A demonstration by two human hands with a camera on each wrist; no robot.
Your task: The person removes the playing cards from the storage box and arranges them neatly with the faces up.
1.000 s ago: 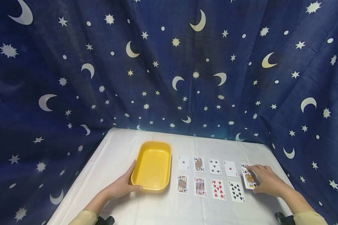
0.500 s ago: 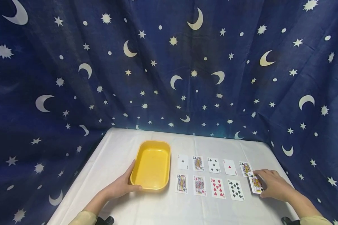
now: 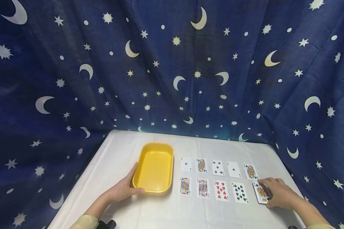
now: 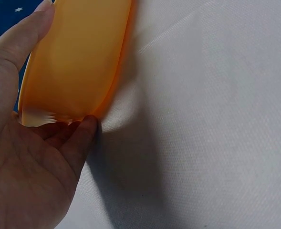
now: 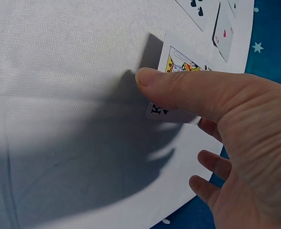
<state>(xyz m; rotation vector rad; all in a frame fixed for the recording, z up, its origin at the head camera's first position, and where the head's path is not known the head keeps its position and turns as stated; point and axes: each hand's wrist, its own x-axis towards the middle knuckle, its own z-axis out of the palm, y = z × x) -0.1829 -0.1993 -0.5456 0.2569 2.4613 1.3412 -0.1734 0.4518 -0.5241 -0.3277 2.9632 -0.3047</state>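
My left hand (image 3: 121,190) holds a yellow tray (image 3: 156,168) at its near left corner. In the left wrist view, the thumb lies along one side of the tray (image 4: 78,62) and the fingers curl beneath its end. At the right end of the front row of cards, my right hand (image 3: 281,193) pinches a king playing card (image 3: 260,192). The right wrist view has the thumb across the king (image 5: 178,57), whose corner bears a K and a black suit mark. The fingertips behind that card are partly hidden.
Face-up playing cards lie in two rows on the white cloth (image 3: 160,213). The back row runs from an ace of clubs (image 3: 186,164) to a face card (image 3: 250,171). A ten of spades (image 3: 240,193) lies left of the king. Behind hangs a blue starry curtain (image 3: 160,63).
My right hand has brought the king toward me and slightly right, uncovering the face card at the back row's right end. The left hand stays on the tray.
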